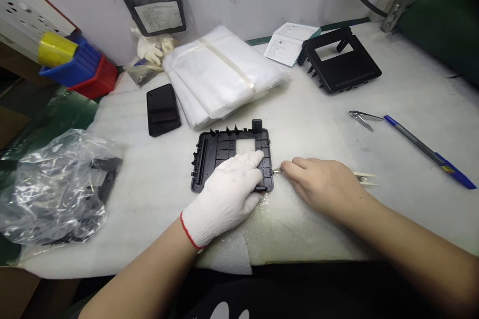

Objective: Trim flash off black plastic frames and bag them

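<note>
Right hand (324, 184), bare, fingers pinched shut on a small cutting tool (364, 178), its tip meeting the black plastic frame (220, 152) (right edge). Gloved left hand (228, 194) lies flat and open, pressing that frame onto the table (318, 129).

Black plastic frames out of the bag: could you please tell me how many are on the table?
2. One black frame lies under the gloved left hand; the second frame sits at the far right by the booklet. The clear bag may hide more.
</note>
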### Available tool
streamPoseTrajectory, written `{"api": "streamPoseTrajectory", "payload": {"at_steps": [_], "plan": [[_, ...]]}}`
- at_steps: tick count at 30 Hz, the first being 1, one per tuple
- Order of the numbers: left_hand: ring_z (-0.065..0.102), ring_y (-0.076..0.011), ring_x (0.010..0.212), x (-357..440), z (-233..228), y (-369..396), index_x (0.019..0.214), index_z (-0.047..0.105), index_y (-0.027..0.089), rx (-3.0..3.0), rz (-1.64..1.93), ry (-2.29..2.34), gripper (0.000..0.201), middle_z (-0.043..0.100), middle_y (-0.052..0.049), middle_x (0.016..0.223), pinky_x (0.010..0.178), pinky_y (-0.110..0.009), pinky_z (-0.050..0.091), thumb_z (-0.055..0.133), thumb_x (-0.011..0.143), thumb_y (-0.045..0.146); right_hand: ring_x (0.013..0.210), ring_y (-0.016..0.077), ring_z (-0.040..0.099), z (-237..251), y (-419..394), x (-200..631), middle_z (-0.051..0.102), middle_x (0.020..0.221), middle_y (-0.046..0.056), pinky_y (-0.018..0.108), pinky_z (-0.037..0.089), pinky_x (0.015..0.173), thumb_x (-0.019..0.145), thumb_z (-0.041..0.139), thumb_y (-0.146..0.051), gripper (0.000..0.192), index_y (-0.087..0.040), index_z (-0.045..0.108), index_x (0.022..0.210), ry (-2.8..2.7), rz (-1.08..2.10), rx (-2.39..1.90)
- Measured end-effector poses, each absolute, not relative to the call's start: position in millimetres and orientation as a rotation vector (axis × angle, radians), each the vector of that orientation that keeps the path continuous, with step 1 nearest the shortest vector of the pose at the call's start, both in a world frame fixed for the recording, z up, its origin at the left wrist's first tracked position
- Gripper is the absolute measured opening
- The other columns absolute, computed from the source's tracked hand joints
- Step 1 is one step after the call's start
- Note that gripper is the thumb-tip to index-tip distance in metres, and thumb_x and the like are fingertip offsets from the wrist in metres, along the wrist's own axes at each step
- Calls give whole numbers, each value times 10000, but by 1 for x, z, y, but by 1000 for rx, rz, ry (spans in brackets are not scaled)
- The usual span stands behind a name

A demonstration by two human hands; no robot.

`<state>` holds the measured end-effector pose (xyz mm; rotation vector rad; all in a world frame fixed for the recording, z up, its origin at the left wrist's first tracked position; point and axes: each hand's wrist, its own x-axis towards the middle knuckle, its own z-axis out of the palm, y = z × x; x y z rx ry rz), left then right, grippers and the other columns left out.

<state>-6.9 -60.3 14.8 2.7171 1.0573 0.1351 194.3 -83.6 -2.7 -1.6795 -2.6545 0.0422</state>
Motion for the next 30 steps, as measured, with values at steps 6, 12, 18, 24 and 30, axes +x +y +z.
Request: {"api": "streamPoseTrajectory", "payload": {"at_steps": [6, 12, 18, 24, 30], "plan": [[409, -259, 1245, -9, 14, -60, 867, 591, 148, 2735, 148, 1042, 122, 445, -135, 1345, 1034, -412, 365, 542, 759, 176, 592, 150, 493, -2, -83, 195, 580, 763, -2, 265, 118, 453, 847, 415, -158, 170, -219, 559, 912, -2697, 56, -1649], [411, -264, 1245, -8, 15, -61, 866, 593, 151, 2714, 143, 1055, 120, 437, -132, 1353, 1028, -420, 371, 551, 760, 190, 570, 129, 472, -10, -85, 200, 566, 708, -9, 251, 171, 461, 886, 373, -215, 191, -201, 561, 853, -2579, 105, -1540], [425, -265, 1231, -7, 14, -61, 878, 601, 143, 2712, 155, 1064, 137, 445, -136, 1347, 1027, -405, 372, 544, 776, 211, 563, 129, 474, -11, -87, 195, 572, 692, -7, 249, 154, 458, 888, 364, -230, 211, -196, 557, 811, -2490, 37, -1678], [407, -263, 1245, -7, 14, -61, 887, 604, 139, 2716, 147, 1057, 148, 439, -138, 1353, 1042, -396, 355, 552, 772, 215, 533, 131, 451, -8, -88, 189, 558, 663, -6, 250, 118, 444, 872, 400, -213, 182, -215, 570, 806, -2509, -41, -1737], [413, -264, 1240, -7, 13, -61, 889, 606, 135, 2734, 159, 1062, 155, 441, -138, 1352, 1039, -389, 355, 543, 778, 223, 549, 139, 469, -8, -88, 190, 565, 676, -4, 252, 120, 445, 846, 420, -174, 152, -212, 567, 829, -2563, -77, -1724]]}}
